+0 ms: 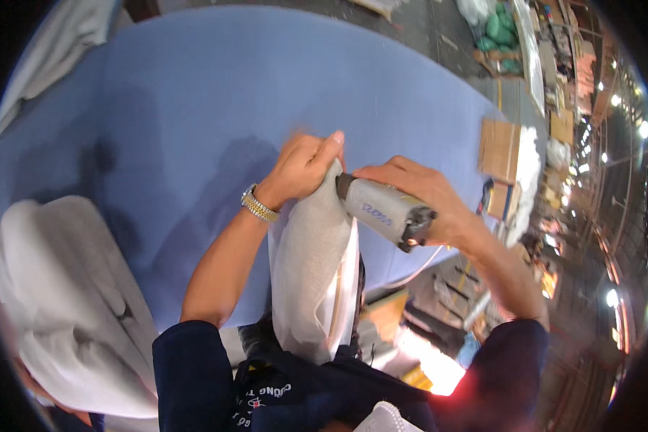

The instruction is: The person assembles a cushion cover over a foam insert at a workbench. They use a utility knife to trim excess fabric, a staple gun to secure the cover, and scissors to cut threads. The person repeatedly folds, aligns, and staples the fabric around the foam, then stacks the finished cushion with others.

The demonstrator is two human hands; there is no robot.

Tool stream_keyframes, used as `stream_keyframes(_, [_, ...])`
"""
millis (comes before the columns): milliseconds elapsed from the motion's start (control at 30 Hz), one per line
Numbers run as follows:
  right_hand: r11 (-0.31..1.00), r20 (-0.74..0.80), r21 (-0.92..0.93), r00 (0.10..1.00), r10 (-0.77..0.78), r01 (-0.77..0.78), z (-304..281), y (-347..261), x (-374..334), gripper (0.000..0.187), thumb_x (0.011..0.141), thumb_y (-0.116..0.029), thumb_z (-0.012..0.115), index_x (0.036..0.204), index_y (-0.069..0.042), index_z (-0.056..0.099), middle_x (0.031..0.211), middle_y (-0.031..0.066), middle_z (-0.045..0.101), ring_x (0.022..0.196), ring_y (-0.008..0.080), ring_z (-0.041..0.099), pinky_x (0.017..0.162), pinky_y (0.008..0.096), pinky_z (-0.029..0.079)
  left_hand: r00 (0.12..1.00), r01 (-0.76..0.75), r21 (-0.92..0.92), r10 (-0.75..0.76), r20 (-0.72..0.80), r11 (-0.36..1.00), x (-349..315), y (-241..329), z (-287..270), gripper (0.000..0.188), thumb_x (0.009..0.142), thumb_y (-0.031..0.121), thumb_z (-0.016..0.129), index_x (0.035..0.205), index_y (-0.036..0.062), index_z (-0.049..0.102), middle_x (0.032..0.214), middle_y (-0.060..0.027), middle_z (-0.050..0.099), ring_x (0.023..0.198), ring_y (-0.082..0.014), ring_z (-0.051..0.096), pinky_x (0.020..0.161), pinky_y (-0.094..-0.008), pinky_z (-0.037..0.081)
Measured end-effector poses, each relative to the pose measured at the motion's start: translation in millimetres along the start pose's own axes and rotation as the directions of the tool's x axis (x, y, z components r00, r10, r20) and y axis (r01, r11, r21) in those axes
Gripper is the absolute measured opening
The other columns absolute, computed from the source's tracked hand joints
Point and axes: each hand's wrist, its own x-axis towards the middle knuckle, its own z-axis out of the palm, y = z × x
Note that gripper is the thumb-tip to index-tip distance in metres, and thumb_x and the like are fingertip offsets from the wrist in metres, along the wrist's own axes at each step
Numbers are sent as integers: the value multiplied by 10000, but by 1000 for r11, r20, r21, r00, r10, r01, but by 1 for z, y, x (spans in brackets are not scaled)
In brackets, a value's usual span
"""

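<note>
A light grey-beige fabric piece stretches from my body up over the table, with a white layer showing along its right side. My left hand, with a metal watch on the wrist, is closed on its far end. In my right hand is a grey, barrel-shaped hand tool with a dark nose and a dark rear end. The nose meets the fabric's edge just right of my left hand; whether it presses into the cloth I cannot tell. The fingers under the tool are hidden.
A large blue table spreads out ahead. Bulky pale fabric is heaped at the left, and more cloth lies at the far left. Cardboard boxes stand at the right edge. A thin pale cord or hose runs below the tool.
</note>
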Motion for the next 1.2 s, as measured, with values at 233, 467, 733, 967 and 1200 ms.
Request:
stream_keyframes(233, [994,-384,29,919,-86,105,41,-4,-69,825,624,-144,878,1397,-113,592,1240,148,666,1073,394,666,916,435,546,967,197,-57,-204,-156,979,-7,-33,-17,593,1074,402,426,808,-27,736,743,-111,716,685,-190,644,721,-347,522])
stream_keyframes(467, [906,-641,120,665,384,-407,151,142,-130,588,789,-204,845,1326,-70,648,1385,201,620,1287,376,592,1048,473,488,968,-145,-193,99,-231,970,-30,133,-18,641,1037,383,442,614,-33,683,583,-133,639,596,-203,594,678,-319,497])
stream_keyframes(733, [916,-818,197,574,-43,350,54,-43,-68,425,981,-262,685,1346,-45,656,1237,173,706,1132,252,675,1005,369,514,698,-711,272,699,156,649,-156,283,-21,545,1010,285,516,528,48,607,529,-51,602,613,-177,560,862,-380,478])
stream_keyframes(967, [586,-767,386,601,-225,712,36,-153,19,584,1085,-479,438,1045,15,746,973,88,731,935,161,652,826,300,498,665,-679,552,724,184,484,-206,262,15,286,932,172,623,678,41,637,910,-91,730,975,-250,679,1080,-475,426])
stream_keyframes(1200, [503,-781,526,624,-34,686,61,-168,33,746,1084,-544,322,802,10,734,727,89,673,680,180,620,695,327,493,825,-149,680,469,-314,718,-277,245,37,721,979,271,672,1499,-121,362,1458,-348,494,1331,-460,536,1075,-443,468])
